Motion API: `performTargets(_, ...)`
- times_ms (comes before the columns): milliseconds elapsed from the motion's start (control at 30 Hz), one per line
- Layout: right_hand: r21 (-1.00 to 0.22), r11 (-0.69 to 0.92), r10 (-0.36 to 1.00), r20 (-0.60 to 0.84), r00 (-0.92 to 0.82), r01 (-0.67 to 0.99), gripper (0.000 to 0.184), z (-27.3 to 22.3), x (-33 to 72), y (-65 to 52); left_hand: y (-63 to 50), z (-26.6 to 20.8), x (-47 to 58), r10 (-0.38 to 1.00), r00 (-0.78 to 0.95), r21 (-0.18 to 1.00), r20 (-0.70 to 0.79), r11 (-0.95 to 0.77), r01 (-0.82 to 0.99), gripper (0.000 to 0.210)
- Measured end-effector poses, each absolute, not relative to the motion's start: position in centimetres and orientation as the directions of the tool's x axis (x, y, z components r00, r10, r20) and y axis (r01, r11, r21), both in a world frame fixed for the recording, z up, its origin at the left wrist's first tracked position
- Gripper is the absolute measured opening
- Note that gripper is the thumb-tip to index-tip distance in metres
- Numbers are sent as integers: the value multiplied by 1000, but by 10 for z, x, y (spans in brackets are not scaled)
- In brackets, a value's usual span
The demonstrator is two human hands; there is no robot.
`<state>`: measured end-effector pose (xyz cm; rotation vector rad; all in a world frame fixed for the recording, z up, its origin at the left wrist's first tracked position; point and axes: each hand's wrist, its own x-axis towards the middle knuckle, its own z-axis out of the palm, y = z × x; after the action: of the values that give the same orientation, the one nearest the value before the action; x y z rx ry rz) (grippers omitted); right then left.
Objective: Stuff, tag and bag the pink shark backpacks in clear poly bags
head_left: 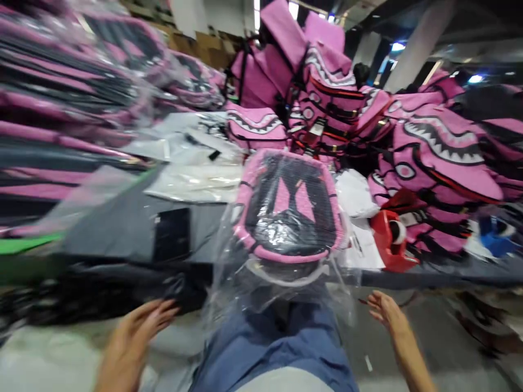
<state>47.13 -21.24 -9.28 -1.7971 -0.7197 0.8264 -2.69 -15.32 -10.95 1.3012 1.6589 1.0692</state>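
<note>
A pink and black backpack point(288, 204) in a clear plastic bag lies at the table's front edge, its dark mesh back panel facing up. The bag's loose open end point(281, 288) hangs over the edge above my lap. To the left of the bag, below the table edge, is my left hand point(141, 329), blurred, its fingers stretched out and holding nothing I can see. My right hand point(386, 310) is to the right of the bag, apart from the plastic. Its fingers are loosely bent and apart, with nothing plainly in them.
Bagged backpacks point(61, 98) are stacked on the left. Pink shark-mouth backpacks point(441, 147) pile up behind and right. Flat plastic bags point(196, 163), a dark phone-like slab point(172, 234), white papers point(362, 242) and a red tape dispenser point(392, 239) lie on the grey table point(110, 223).
</note>
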Motion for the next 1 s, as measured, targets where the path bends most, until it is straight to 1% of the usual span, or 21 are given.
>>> performTargets(67,-913,-401,801,-307,514,80,71,-94,465,-189,-155,-95,-24,957,-218,951,-191,236,202,74)
performTargets(100,-903,-418,805,-317,501,99,70,-95,461,-182,-152,-89,-17,950,-198,950,-240,272,154,76)
performTargets(167,-894,-414,811,-277,515,171,67,-96,454,-174,-143,-80,2,944,-166,940,-287,311,142,76)
performTargets(233,-893,-384,809,-204,551,234,69,-98,451,-171,-136,-76,22,937,-205,942,-283,311,122,76)
performTargets(300,-888,-388,794,-187,578,246,76,-100,449,-169,-134,-78,41,918,-249,945,-309,326,29,76)
performTargets(367,-875,-420,789,-222,573,241,84,-104,448,-166,-132,-84,57,900,-246,933,-360,345,-104,74)
performTargets(433,-851,-434,807,-221,548,296,81,-108,446,-164,-129,-91,68,897,-173,902,-406,363,-233,69)
performTargets(500,-824,-402,828,-142,542,398,75,-111,447,-163,-126,-97,68,902,-138,888,-409,358,-288,62)
performTargets(600,-776,-398,782,-9,623,489,74,-109,452,-164,-126,-99,45,900,-227,918,-372,322,-231,58)
performTargets(667,-768,-429,744,-2,668,476,73,-103,455,-164,-129,-94,20,899,-274,938,-342,307,-162,55)
performTargets(733,-772,-455,739,-50,672,443,70,-97,455,-164,-131,-84,-2,894,-241,924,-377,344,-168,55)
performTargets(800,-778,-455,747,-66,662,435,70,-91,450,-163,-130,-74,-13,887,-160,892,-434,398,-213,55)
performTargets(833,-781,-449,751,-67,657,434,70,-89,447,-162,-128,-69,-14,892,-116,890,-436,408,-205,54)
performTargets(900,-798,-435,753,-68,654,417,72,-86,441,-161,-121,-65,-10,925,-96,928,-367,357,-105,50)
performTargets(967,-822,-422,762,-93,641,383,71,-83,437,-160,-113,-64,-5,956,-145,965,-253,260,33,46)
performTargets(1000,-831,-421,767,-112,631,364,70,-81,436,-161,-108,-65,-4,958,-189,971,-216,232,65,46)
